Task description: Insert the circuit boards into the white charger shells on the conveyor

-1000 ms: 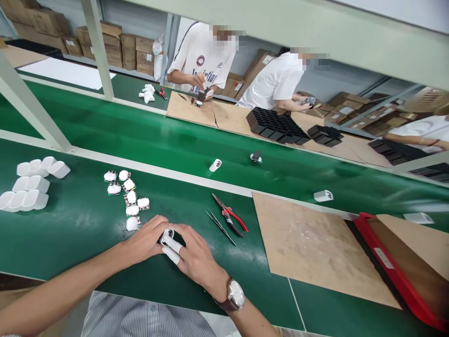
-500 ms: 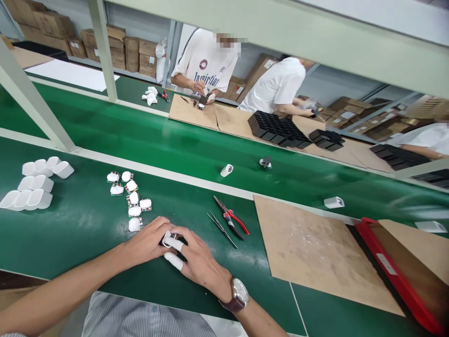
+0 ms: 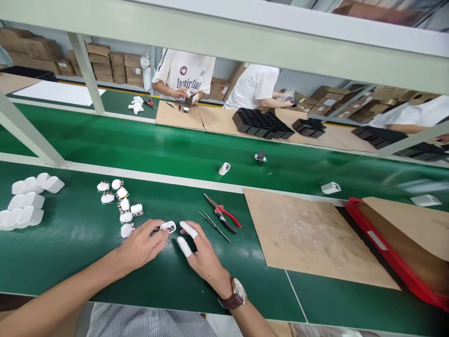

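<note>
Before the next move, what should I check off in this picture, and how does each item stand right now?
1. Left hand holds the small white oval plastic housing: ok.
2. Right hand, with white fingertip covers on thumb and index finger, is apart from the housing: ok.
3. Housing's open end is visible to the camera: ok, dark parts show inside.
4. Those parts are fully seated: cannot tell, too small.
5. Slim metal tweezers and pliers with red-and-black handles lie free of both hands: ok.
6. White-topped circuit-board pieces are untouched by the left hand: cannot tell, the nearest lies right beside it.
</note>
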### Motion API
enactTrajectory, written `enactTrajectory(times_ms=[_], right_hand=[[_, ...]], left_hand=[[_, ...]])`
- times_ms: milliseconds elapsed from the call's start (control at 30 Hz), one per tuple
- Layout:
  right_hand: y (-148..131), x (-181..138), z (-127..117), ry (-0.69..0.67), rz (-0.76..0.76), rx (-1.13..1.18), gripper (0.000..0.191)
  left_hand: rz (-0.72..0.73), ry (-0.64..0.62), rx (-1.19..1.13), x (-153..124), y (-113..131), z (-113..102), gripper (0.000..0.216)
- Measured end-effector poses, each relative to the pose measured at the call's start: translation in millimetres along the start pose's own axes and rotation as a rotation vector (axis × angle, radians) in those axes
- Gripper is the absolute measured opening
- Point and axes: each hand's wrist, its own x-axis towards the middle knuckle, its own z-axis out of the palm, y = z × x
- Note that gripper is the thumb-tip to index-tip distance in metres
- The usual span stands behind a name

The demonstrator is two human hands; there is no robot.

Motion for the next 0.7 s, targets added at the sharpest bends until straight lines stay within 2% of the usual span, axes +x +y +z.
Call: enactTrajectory(times_ms=[67, 133, 167, 233, 300, 367, 433, 500, 600, 700], right_hand=[[-0.6, -3.2, -0.4, -0.023, -0.003, -0.030, 0.064], [-3.3, -4.7, 2.0, -0.073, -0.017, -0.071, 0.081], [-5.4, -4.4, 4.0, -0.095, -0.029, -0.080, 0.086], [-10.9, -1.3, 8.2, -0.083, -0.028, -0.055, 0.088], [-18.0, 4.0, 10.4, -0.008, 0.002, 0.013, 0.083], [-26.3, 9.8, 8.6, 0.075, 0.020, 0.072, 0.076], [-35.1, 14.6, 3.4, 0.114, -0.001, 0.098, 0.070], [-42.8, 18.0, -2.7, 0.131, -0.016, 0.097, 0.066], [-49.1, 21.4, -9.2, 0.140, -0.017, 0.095, 0.065], [-46.7, 23.0, -12.3, 0.094, -0.007, 0.065, 0.070]], left_hand=[[-0.021, -0.015, -0.076, 1.9, 0.4, -0.5, 0.018], [-0.125, -0.043, -0.237, 4.3, 2.2, 2.2, 0.015], [-0.223, -0.050, -0.376, 6.5, 3.8, 4.1, 0.013], [-0.515, -0.059, -0.779, 13.1, 8.1, 7.3, 0.012], [-0.831, -0.047, -1.245, 21.3, 13.3, 7.5, 0.018], [-1.035, -0.030, -1.605, 28.5, 18.7, 4.3, 0.022], [-1.099, -0.030, -1.801, 32.8, 23.7, -0.4, 0.021], [-1.111, -0.049, -1.889, 33.2, 28.8, -3.7, 0.021], [-1.126, -0.045, -1.915, 27.9, 36.7, -3.0, 0.022], [-1.105, -0.051, -1.815, 25.7, 33.8, -1.3, 0.022]])
